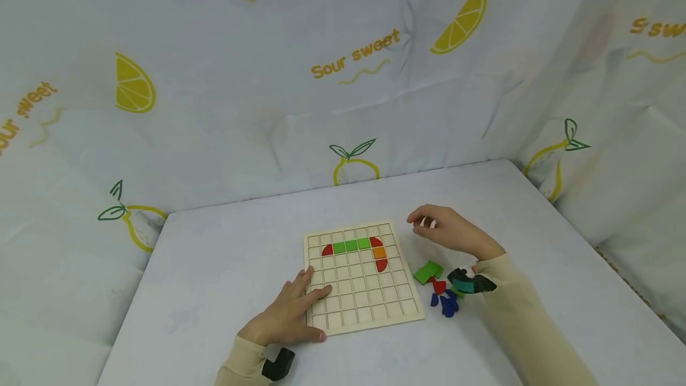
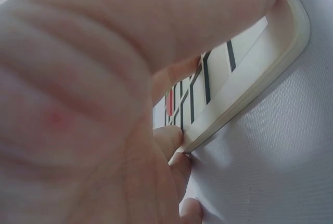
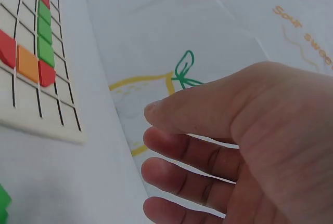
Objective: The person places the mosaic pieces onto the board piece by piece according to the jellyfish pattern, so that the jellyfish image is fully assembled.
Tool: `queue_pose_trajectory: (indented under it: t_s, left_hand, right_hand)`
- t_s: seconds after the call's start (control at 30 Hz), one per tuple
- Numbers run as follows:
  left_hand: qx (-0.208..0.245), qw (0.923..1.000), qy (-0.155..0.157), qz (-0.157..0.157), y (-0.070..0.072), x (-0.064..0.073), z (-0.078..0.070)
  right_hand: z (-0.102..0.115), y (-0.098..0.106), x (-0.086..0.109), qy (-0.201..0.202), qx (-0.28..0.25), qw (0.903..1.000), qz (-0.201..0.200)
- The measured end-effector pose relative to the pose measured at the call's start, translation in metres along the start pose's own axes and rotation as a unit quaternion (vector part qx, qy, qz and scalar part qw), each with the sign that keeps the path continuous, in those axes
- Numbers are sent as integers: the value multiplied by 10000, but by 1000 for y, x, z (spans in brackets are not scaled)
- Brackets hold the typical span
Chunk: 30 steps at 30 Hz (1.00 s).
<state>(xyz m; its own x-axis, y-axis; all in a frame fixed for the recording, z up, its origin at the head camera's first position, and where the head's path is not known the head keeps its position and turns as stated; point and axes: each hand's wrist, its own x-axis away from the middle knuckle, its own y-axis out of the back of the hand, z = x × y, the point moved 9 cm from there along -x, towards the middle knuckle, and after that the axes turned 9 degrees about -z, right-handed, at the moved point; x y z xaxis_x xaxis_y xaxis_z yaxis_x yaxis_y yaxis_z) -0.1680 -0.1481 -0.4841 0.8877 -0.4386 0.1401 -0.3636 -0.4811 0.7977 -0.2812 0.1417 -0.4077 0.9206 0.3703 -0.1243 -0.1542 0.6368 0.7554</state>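
Note:
A pale wooden grid board (image 1: 349, 316) lies on the table. In its upper rows sit three green squares (image 1: 351, 246), with a red quarter-round piece (image 1: 327, 250) at the left end and another at the right. Below the right one are an orange square (image 1: 379, 252) and a third red piece (image 1: 382, 265). My left hand (image 1: 286, 314) rests on the board's left edge, fingers spread, thumb near the lower left corner. Beyond the board's right edge, my right hand (image 1: 447, 230) hovers with loosely bent fingers; the right wrist view shows nothing between thumb and fingers (image 3: 171, 176).
Loose green pieces (image 1: 429, 273), red pieces (image 1: 439, 286) and blue pieces (image 1: 449, 304) lie right of the board, partly hidden under my right wrist. A white cloth with lemon prints (image 1: 356, 171) hangs behind the white table (image 1: 230, 243). Each wrist wears a black device (image 1: 278, 364).

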Motion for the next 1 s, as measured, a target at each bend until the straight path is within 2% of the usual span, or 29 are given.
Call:
queue_pose_trajectory:
  t_s: [0.23, 0.4, 0.53, 0.77, 0.87, 1.0]
  left_hand:
    - [2, 10000, -12, -16, -1, 0, 0]
    - [-2, 10000, -10, -23, 1, 1, 0]
    - [48, 10000, -7, -37, 2, 2, 0]
    - [66, 10000, -15, -51, 2, 2, 0]
    - [89, 9999, -17, -43, 1, 1, 0]
    - [88, 10000, 1, -10, 0, 1, 0]
  right_hand:
    - [-26, 40, 18, -107, 357, 9993, -22]
    - [-54, 55, 27, -378, 652, 9971, 132]
    - [-76, 56, 33, -703, 713, 9945, 299]
    - [-109, 46, 40, -1105, 845, 9890, 504]
    - [-118, 42, 44, -1296, 889, 9861, 544]
    - [-123, 38, 46, -1312, 1037, 9845, 520]
